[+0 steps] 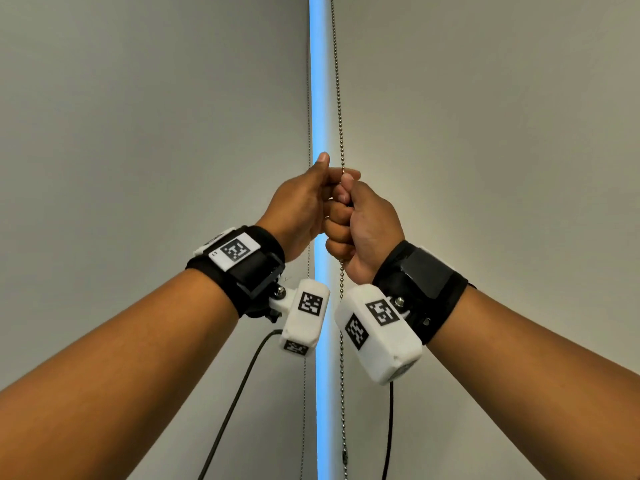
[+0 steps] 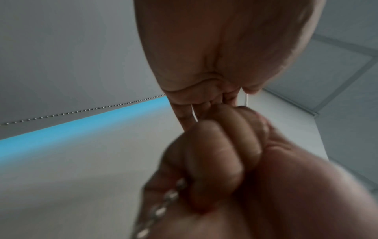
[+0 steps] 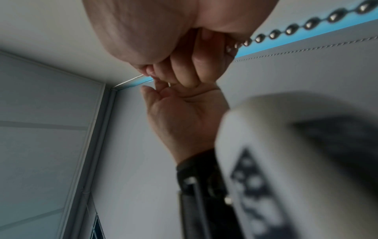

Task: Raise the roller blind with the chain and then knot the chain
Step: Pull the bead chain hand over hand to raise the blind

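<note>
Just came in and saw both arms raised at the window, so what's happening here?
A person stands at two grey roller blinds with a thin strip of blue daylight between them. Both hands are raised together on the beaded chain hanging in front of that gap. The right hand is closed round the chain, which runs out below the fist. The left hand is curled right against it at the same spot; whether it also grips the chain is unclear. No knot shows in the chain.

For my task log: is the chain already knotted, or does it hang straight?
No knot visible: the chain runs straight above and below the right hand; inside the fist, cannot tell.
</note>
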Available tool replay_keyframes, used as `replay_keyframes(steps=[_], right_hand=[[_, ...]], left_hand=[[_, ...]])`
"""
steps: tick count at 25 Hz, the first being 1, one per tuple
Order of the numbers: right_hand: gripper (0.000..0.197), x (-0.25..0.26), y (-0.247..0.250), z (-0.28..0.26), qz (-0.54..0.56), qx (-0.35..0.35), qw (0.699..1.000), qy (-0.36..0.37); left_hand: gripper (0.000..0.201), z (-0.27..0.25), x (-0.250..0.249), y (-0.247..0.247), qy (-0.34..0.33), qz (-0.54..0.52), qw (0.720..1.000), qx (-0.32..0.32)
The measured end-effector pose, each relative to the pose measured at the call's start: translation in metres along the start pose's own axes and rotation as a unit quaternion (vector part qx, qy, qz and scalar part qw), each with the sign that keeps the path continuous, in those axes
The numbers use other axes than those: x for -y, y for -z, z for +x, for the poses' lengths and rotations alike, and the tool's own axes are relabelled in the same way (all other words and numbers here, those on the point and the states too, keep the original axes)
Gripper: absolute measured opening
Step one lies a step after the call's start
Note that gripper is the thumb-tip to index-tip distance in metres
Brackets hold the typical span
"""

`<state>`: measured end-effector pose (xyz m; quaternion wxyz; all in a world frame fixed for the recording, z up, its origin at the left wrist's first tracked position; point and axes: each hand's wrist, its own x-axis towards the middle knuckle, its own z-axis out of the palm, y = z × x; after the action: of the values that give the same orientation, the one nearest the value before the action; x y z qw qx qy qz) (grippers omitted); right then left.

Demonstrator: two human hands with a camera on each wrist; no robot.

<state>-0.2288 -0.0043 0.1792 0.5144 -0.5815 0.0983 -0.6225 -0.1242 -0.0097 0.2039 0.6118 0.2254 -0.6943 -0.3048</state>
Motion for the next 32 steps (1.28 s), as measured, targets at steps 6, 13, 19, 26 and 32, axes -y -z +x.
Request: replay_keyframes(steps=[6,13,19,26,32], right_hand=[[0.038,-0.019,0.028,-0.015,-0.046,0.067,0.995,-0.059],[0.025,-0.004,0.075,0.006,-0.207,0.094,0.97,-0.084],[0.035,0.034,0.015,0.044,-0.042,0.04,0.996,-0.065],[0.043,0.009,-0.003,0.024,-0.046,-0.038,0.998,-0.016],[0.044,0.005,0.007,0.017,-0.003,-0.025,1.0,0.001]], left_hand=[[0.027,0.0,0.006,-0.012,-0.023,-0.013,1.0,0.011],[0.032,-0.02,0.037,-0.017,0.054,-0.205,0.973,-0.089],[0.031,-0.029,0.07,-0.042,0.092,-0.213,0.964,-0.132],[0.03,-0.045,0.071,-0.024,0.073,-0.072,0.987,-0.127],[0.064,-0.012,0.042,0.001,0.071,0.034,0.996,-0.037]])
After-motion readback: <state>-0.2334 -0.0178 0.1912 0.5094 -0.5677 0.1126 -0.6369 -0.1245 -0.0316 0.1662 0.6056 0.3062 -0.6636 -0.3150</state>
